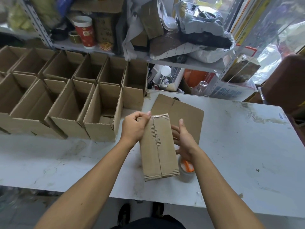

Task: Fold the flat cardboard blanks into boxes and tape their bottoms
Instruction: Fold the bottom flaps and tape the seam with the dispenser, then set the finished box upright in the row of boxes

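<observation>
The folded box [159, 147] stands bottom-up on the white table [239, 146], its two bottom flaps meeting along a centre seam that faces you. Clear tape glints over the far end of that seam and wraps the far edge; how far it runs toward you cannot be told.

Around the box: a flat cardboard blank [181, 109] lies on the table just behind it, partly covered by it. A tape roll [185, 169] with an orange part sits touching or just beside the box's near right corner, half hidden behind the box and your right wrist. To the left of the box stand two rows of finished boxes [66, 96], open tops up, packed side by side; the nearest one is just beside your left hand. Behind the box, past the blank, is a cluttered metal shelf [181, 63] carrying a red paper cup [85, 31] and bagged goods.

Your left hand [134, 125] is curled at the box's far left corner, thumb pressed on the taped top edge, fingers wrapped down the side. Your right hand [183, 138] is relaxed and spread, fingers straight, the palm beside the box's right wall; whether it touches cannot be told.
</observation>
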